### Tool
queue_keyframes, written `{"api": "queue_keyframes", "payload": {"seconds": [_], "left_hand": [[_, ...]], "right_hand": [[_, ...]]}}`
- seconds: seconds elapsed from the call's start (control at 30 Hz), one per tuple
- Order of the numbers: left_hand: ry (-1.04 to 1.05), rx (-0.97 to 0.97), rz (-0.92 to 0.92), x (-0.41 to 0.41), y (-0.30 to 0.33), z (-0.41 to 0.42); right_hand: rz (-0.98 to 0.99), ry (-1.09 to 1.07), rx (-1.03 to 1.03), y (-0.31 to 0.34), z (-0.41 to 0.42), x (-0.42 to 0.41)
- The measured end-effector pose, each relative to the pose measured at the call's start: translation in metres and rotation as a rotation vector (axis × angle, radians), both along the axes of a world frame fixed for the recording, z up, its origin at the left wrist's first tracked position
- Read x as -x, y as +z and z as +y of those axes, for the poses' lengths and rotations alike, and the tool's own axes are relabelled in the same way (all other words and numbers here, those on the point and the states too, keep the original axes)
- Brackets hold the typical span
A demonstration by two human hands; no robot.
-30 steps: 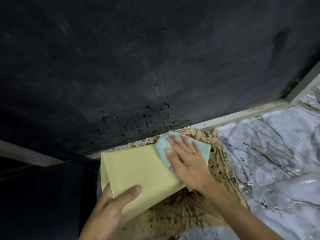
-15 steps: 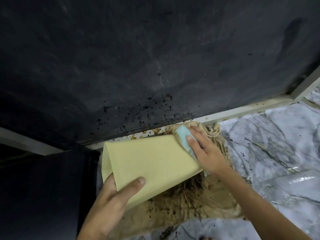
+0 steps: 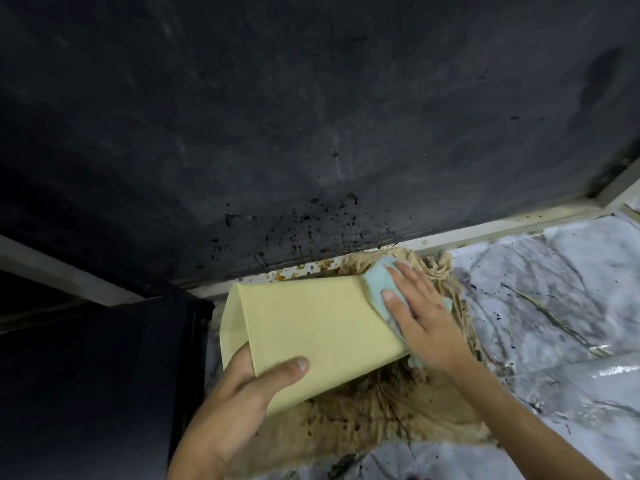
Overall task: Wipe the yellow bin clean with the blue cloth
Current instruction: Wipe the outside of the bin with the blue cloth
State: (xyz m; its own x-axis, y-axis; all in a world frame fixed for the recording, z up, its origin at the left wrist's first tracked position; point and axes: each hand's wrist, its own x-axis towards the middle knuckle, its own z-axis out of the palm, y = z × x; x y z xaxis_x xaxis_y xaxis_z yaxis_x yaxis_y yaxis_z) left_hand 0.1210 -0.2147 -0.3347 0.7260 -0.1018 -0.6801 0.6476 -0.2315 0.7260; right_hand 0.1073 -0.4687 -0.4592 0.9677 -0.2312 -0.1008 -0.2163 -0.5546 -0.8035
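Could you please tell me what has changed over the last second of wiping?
The right hand slid the blue cloth off toward the bin's far right edge, then back onto its face, fingers spread flat again. The left hand still grips the yellow bin over the stained brown rag.

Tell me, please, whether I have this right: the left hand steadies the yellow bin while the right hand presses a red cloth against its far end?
Not quite: the cloth is light blue, not red, as the head view shows. The rest holds: the left hand steadies the yellow bin while the right hand presses the cloth against its far end.
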Motion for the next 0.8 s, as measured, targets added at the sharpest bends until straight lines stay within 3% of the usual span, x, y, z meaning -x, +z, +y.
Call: {"api": "queue_keyframes", "payload": {"seconds": [0.07, 0.27, 0.47, 0.67, 0.8], "left_hand": [[-0.027, -0.003, 0.049, -0.006, 0.003, -0.003], [-0.158, 0.011, 0.102, -0.032, 0.011, -0.006], [-0.355, 0.068, 0.189, -0.047, 0.035, 0.000], [0.100, -0.038, 0.092, -0.080, 0.019, -0.008], [0.098, -0.149, 0.011, -0.066, 0.017, -0.013]], "right_hand": [[0.043, -0.060, -0.002, 0.002, 0.001, -0.003], [-0.189, 0.266, 0.067, 0.038, 0.054, 0.003], [-0.189, 0.047, 0.065, 0.001, 0.000, 0.000], [-0.339, 0.113, 0.005, -0.015, -0.005, 0.013], [-0.402, -0.042, -0.062, -0.015, 0.009, 0.028]]}}
